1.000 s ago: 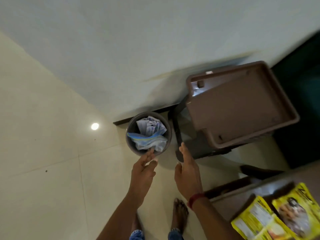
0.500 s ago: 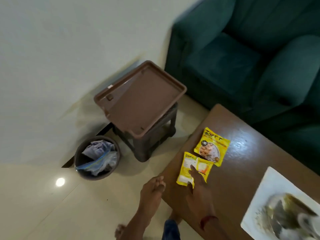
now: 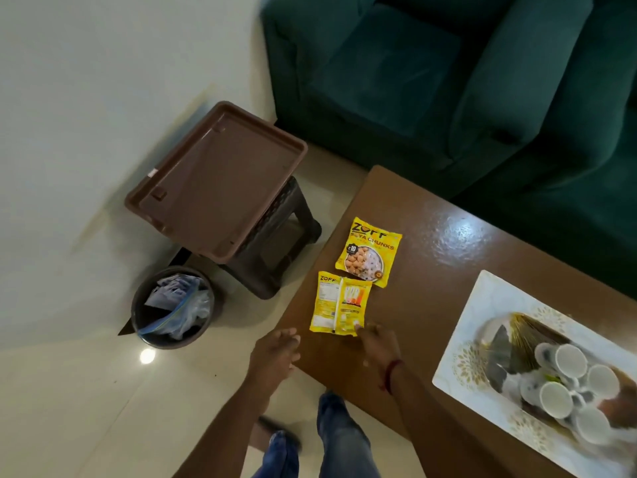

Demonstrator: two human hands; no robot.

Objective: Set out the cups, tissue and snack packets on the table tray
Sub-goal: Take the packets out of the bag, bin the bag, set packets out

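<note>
Two yellow snack packets lie on the brown table (image 3: pixel 431 243): the far packet (image 3: pixel 369 251) face up, the near packet (image 3: pixel 339 302) back side up. My right hand (image 3: pixel 377 343) rests at the near packet's lower edge, fingertips touching it, not gripping. My left hand (image 3: pixel 274 353) hovers empty with fingers apart just off the table's left edge. A white patterned tray (image 3: pixel 482 305) sits on the right of the table and holds several white cups (image 3: pixel 570 357). I see no tissue.
A brown plastic tray (image 3: pixel 213 181) rests on a dark stool (image 3: pixel 275 236) by the wall. A round bin (image 3: pixel 170 307) with plastic and paper waste stands on the tiled floor. A dark green sofa (image 3: pixel 448 81) lines the table's far side.
The view has swung right from the bin to the table. Both hands left the bin; my right hand has come to the near packet's lower edge.
</note>
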